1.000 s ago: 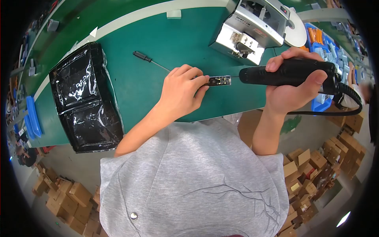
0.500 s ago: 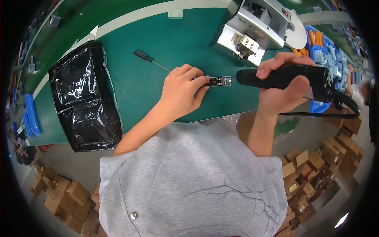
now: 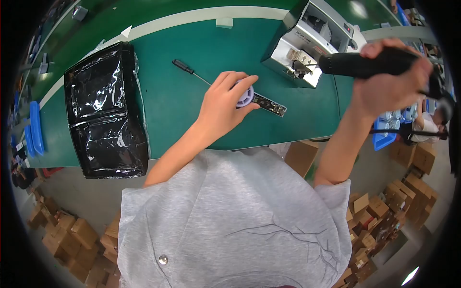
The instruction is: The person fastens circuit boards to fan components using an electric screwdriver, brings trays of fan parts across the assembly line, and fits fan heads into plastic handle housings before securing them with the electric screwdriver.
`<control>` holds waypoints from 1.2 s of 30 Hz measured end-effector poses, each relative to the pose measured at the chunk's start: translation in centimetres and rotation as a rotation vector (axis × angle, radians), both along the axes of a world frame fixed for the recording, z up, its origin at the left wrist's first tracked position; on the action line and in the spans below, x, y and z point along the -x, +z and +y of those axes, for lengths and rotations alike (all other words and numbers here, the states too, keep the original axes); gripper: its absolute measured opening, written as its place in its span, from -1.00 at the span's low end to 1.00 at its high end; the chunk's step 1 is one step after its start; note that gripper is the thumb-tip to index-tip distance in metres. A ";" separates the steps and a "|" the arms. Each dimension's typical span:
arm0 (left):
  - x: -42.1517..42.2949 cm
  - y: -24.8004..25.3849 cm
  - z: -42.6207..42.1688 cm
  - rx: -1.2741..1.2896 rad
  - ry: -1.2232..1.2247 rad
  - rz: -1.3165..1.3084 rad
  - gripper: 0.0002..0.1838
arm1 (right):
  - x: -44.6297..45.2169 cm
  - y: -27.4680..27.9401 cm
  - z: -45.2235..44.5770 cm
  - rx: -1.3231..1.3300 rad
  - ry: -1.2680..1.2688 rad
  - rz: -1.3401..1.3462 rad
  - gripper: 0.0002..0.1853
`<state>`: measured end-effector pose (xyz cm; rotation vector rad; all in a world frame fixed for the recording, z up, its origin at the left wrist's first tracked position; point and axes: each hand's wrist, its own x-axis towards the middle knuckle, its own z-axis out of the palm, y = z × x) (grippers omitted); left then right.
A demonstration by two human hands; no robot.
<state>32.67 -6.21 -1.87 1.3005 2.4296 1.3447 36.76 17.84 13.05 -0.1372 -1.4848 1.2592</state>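
Note:
My left hand (image 3: 222, 105) is closed on a small handheld fan (image 3: 246, 97), gripping it by its round lilac end. From under my fingers its narrow dark handle with an exposed circuit board (image 3: 272, 105) points right and slightly toward me. My right hand (image 3: 386, 89) is wrapped round a black electric screwdriver (image 3: 353, 65) with a cable. Its thin bit points left, at the front of the silver screw feeder (image 3: 314, 36); whether the tip touches is too small to tell. A manual screwdriver (image 3: 183, 66) with a dark handle lies beyond my left hand.
A black plastic-wrapped double tray (image 3: 98, 89) lies on the green table (image 3: 163, 110) at left. Blue bins (image 3: 384, 139) stand at right, near another person (image 3: 427, 122). Cardboard boxes (image 3: 72, 240) are piled on the floor on both sides. The screwdriver's cable hangs at right.
My right hand has carried the electric screwdriver up and away from the circuit board to the screw feeder. My left hand has turned the fan, so its lilac end shows and the board slants.

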 end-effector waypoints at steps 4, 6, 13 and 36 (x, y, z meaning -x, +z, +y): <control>0.2 -0.1 1.2 -0.101 -0.011 -0.189 -0.24 | 1.4 -0.9 -2.2 0.006 -0.042 -0.072 -0.59; -0.1 -1.1 1.3 -0.134 0.006 -0.253 -0.22 | 0.9 -1.1 -2.9 0.037 -0.001 -0.094 -0.61; -0.5 -1.9 1.8 -0.233 0.021 -0.500 -0.30 | -0.4 -1.8 -7.6 0.206 0.114 -0.035 -0.61; -0.4 -2.0 1.6 -0.221 0.009 -0.442 -0.33 | 0.2 -5.8 -8.4 0.135 0.353 0.055 -0.64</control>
